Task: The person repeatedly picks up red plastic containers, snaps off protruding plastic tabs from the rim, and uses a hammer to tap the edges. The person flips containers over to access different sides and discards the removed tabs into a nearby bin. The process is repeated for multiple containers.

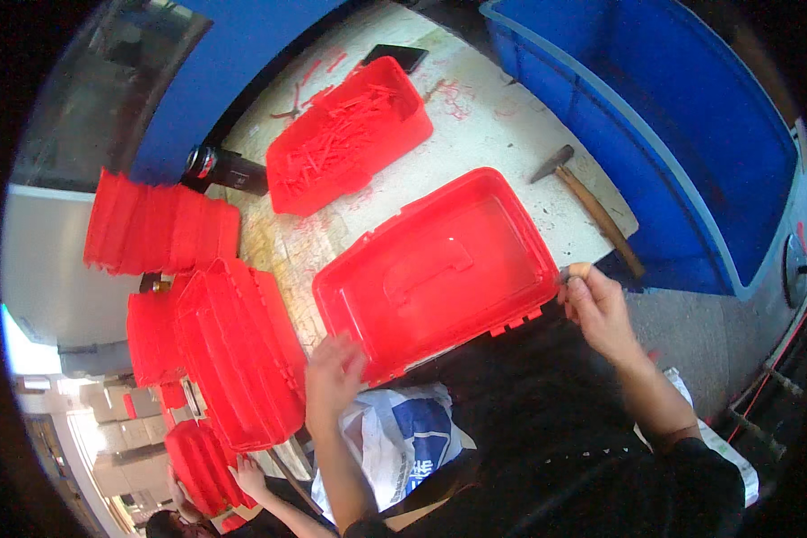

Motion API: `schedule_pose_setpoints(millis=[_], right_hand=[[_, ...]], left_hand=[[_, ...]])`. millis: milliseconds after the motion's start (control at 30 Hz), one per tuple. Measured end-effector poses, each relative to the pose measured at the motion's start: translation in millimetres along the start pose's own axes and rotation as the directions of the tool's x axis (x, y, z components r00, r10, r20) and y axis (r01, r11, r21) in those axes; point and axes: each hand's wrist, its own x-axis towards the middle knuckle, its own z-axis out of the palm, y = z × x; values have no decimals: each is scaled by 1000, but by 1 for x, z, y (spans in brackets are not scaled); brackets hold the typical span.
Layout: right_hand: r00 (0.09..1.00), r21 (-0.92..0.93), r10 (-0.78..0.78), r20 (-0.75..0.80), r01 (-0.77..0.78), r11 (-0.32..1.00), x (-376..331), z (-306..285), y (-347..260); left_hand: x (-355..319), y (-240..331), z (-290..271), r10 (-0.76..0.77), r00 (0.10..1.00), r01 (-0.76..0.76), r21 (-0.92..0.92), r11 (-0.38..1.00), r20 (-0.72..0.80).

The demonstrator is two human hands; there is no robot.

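Observation:
A shallow red plastic tray [430, 269], with a handle-shaped outline moulded in its floor and small tabs along the near edge, lies tilted on the worktable in front of me. My left hand [334, 375] is at its near-left corner, smeared by motion, so its grip is unclear. At the tray's right corner my right hand [598, 309] is closed in a pinch. A small dark bit shows at its fingertips, too little to name. Beyond the tray stands a red bin [399, 134] holding many thin red plastic strips [332, 139].
Stacked red trays [242, 350] and another red stack [161, 224] stand at left. A hammer [601, 211] lies at right, beside a big blue tub [619, 108]. A black bottle [229, 170] lies behind. Another person's hands [251, 477] touch red trays at lower left.

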Motion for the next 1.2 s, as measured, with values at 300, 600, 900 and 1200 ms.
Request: schedule_pose_setpoints(millis=[300,600,900,1200], right_hand=[[961,-50,214,172,-209,977,59,-22,-13],[970,-217,169,173,-130,967,132,4,-8],[941,-248,227,252,-164,955,147,7,-9],[942,-272,180,283,-101,957,128,-1,-7]], left_hand=[[152,88,-10,164,944,-239,-249,939,-285],[234,113,72,81,997,-78,197,977,-9],[238,118,74,52,998,-46,226,973,-19],[240,118,74,-69,997,56,256,965,41]])
